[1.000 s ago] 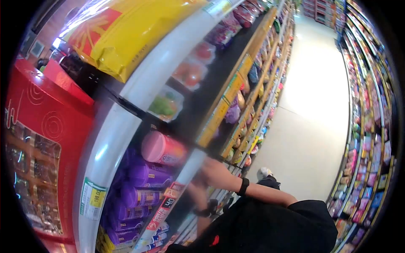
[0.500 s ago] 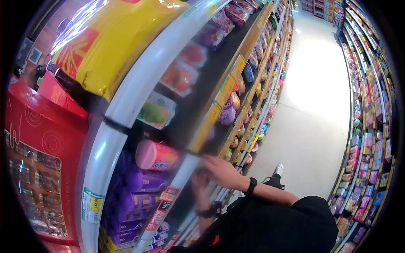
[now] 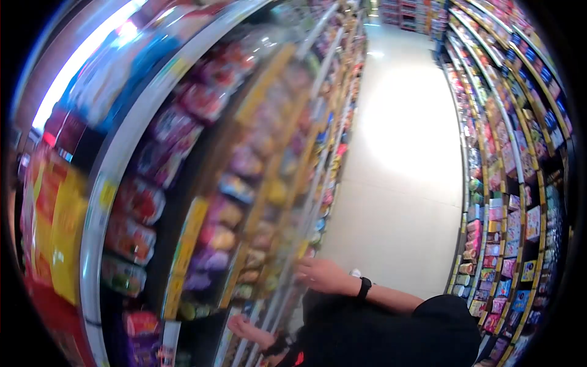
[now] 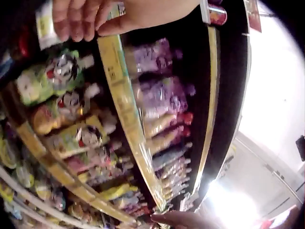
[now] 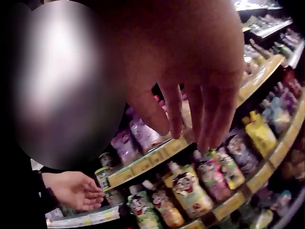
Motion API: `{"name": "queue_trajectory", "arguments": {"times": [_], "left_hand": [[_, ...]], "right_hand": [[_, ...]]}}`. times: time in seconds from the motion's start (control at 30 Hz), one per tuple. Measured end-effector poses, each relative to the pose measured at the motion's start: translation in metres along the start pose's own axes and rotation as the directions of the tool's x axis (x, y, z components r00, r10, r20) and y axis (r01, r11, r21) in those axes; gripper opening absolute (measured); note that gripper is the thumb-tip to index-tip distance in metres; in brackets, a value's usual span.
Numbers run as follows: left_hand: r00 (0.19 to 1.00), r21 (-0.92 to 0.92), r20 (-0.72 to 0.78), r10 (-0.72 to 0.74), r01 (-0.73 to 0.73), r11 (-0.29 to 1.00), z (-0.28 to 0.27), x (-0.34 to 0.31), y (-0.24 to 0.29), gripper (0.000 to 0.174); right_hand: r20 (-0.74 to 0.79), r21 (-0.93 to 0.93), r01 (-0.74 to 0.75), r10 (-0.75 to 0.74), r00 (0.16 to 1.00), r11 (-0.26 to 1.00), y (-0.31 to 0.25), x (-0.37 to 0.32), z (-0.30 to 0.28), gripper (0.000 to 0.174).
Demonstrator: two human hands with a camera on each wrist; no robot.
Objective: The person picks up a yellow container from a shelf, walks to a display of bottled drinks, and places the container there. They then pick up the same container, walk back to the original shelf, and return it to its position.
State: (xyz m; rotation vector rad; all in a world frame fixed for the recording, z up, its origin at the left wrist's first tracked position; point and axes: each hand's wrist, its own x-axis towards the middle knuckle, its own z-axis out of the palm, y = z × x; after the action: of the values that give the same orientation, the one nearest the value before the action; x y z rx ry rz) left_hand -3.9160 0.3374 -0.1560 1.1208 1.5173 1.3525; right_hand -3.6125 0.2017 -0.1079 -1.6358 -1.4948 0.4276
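Observation:
My left hand [image 3: 252, 331] is held out beside the shelf edge, its loosely bent fingers empty. In the left wrist view that hand [image 4: 102, 19] hangs over a yellow price strip [image 4: 125, 100], above spouted pouches [image 4: 88, 138] with cartoon faces. My right hand [image 3: 324, 275] reaches toward the lower shelves. The right wrist view shows this hand [image 5: 200, 62] with its fingers pointing down and spread a little, nothing held. Beyond its fingertips stand cartoon-faced spouted pouches [image 5: 188, 191], with purple pouches [image 5: 145, 133] on the shelf above.
Shelves of packaged goods line the left, with yellow bags [image 3: 67, 232] on top and fruit cups [image 3: 134, 235] below. A pale floor aisle [image 3: 391, 183] runs ahead. Another full shelf [image 3: 501, 214] stands on the right.
The view has swung left-to-right along the shelf, so the yellow bags and purple canisters now sit lower left. My two hands, close together before, are now apart, the left one lower.

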Motion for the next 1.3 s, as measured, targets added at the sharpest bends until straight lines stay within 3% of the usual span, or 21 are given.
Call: {"name": "queue_trajectory", "arguments": {"times": [0.07, 0.1, 0.13, 0.17, 0.2, 0.27, 0.3, 0.33, 0.37, 0.4, 0.47, 0.5, 0.57, 0.67, 0.77, 0.87, 1.0, 1.03, 1.13, 1.17, 1.3], "left_hand": [[0.889, 0.150, 0.299, -0.346, 0.314, 0.937, 0.042, -0.020, -0.021, 0.025], [0.759, 0.260, 0.406, -0.510, 0.439, 0.860, 0.067, -0.034, -0.029, 0.025], [0.555, 0.362, 0.572, -0.603, 0.489, 0.793, 0.100, -0.055, -0.026, 0.029], [0.429, 0.549, 0.737, -0.523, 0.071, 0.833, 0.123, -0.056, -0.070, 0.035], [0.222, 0.534, 0.845, -0.486, -0.386, 0.752, 0.152, -0.056, -0.112, 0.040], [-0.135, 0.159, 0.870, -0.474, -0.834, 0.529, 0.242, -0.089, -0.077, 0.045], [-0.308, -0.111, 0.811, -0.497, -0.916, 0.386, 0.293, -0.116, -0.041, 0.048], [-0.264, -0.102, 0.794, -0.548, -0.946, 0.309, 0.342, -0.145, -0.006, 0.048], [-0.273, -0.040, 0.789, -0.551, -0.917, 0.397, 0.385, -0.150, -0.026, 0.045], [-0.195, -0.073, 0.701, -0.686, -0.977, 0.203, 0.446, -0.188, 0.023, 0.047], [-0.405, -0.289, 0.790, -0.461, -0.908, 0.302, 0.521, -0.199, -0.006, 0.042], [-0.489, -0.415, 0.817, -0.304, -0.866, 0.279, 0.563, -0.220, 0.007, 0.039], [-0.582, -0.571, 0.784, -0.218, -0.813, 0.115, 0.648, -0.261, 0.029, 0.037], [-0.651, -0.606, 0.756, -0.071, -0.737, 0.299, 0.746, -0.334, 0.063, 0.038], [-0.744, -0.666, 0.668, -0.026, -0.613, 0.425, 0.810, -0.394, 0.096, 0.041], [-0.825, -0.658, 0.539, -0.172, -0.539, 0.526, 0.861, -0.442, 0.119, 0.045], [-0.875, -0.617, 0.484, -0.030, -0.365, 0.697, 0.926, -0.487, 0.107, 0.042], [-0.874, -0.610, 0.471, -0.121, -0.421, 0.671, 0.947, -0.498, 0.110, 0.041], [-0.816, -0.577, 0.480, -0.323, -0.570, 0.585, 1.009, -0.521, 0.125, 0.041], [-0.785, -0.556, 0.492, -0.377, -0.616, 0.558, 1.033, -0.530, 0.133, 0.040], [-0.733, -0.505, 0.601, -0.320, -0.658, 0.559, 1.130, -0.563, 0.174, 0.041]], "right_hand": [[-0.005, 0.024, -0.148, 0.148, 0.989, 0.989, 0.027, -0.016, -0.042, 0.026], [-0.014, 0.023, -0.195, 0.195, 0.981, 0.981, 0.044, -0.024, -0.061, 0.024], [-0.024, 0.022, -0.240, 0.241, 0.970, 0.970, 0.060, -0.032, -0.080, 0.023], [-0.058, -0.023, -0.276, 0.274, 0.960, 0.961, 0.075, -0.039, -0.096, 0.022], [-0.072, -0.040, -0.295, 0.291, 0.954, 0.955, 0.092, -0.046, -0.114, 0.022], [-0.096, -0.081, -0.355, 0.347, 0.933, 0.931, 0.127, -0.064, -0.156, 0.024], [-0.118, -0.076, -0.396, 0.386, 0.915, 0.915, 0.127, -0.069, -0.192, 0.023], [-0.129, -0.124, -0.457, 0.443, 0.887, 0.881, 0.146, -0.077, -0.208, 0.024], [-0.210, -0.151, -0.486, 0.452, 0.867, 0.861, 0.161, -0.083, -0.231, 0.026], [-0.278, -0.166, -0.522, 0.468, 0.839, 0.837, 0.174, -0.094, -0.252, 0.028], [-0.390, -0.111, -0.694, 0.611, 0.689, 0.711, 0.189, -0.121, -0.295, 0.031], [-0.456, -0.110, -0.756, 0.643, 0.615, 0.645, 0.190, -0.136, -0.320, 0.032], [-0.576, -0.039, -0.893, 0.720, 0.387, 0.448, 0.199, -0.172, -0.348, 0.033], [-0.678, 0.134, -0.977, 0.734, 0.031, 0.164, 0.207, -0.233, -0.374, 0.033], [-0.650, 0.269, -0.960, 0.720, -0.243, -0.082, 0.208, -0.251, -0.412, 0.032], [-0.659, 0.410, -0.904, 0.645, -0.386, -0.122, 0.239, -0.248, -0.447, 0.033], [-0.568, 0.528, -0.845, 0.706, -0.422, -0.080, 0.318, -0.233, -0.510, 0.032], [-0.572, 0.507, -0.860, 0.725, -0.383, -0.055, 0.341, -0.229, -0.531, 0.032], [-0.716, 0.205, -0.972, 0.694, -0.072, 0.110, 0.430, -0.242, -0.589, 0.032], [-0.682, 0.258, -0.959, 0.726, -0.093, 0.119, 0.457, -0.240, -0.618, 0.031], [-0.675, 0.052, -0.985, 0.733, 0.085, 0.162, 0.557, -0.200, -0.785, 0.032]]}}
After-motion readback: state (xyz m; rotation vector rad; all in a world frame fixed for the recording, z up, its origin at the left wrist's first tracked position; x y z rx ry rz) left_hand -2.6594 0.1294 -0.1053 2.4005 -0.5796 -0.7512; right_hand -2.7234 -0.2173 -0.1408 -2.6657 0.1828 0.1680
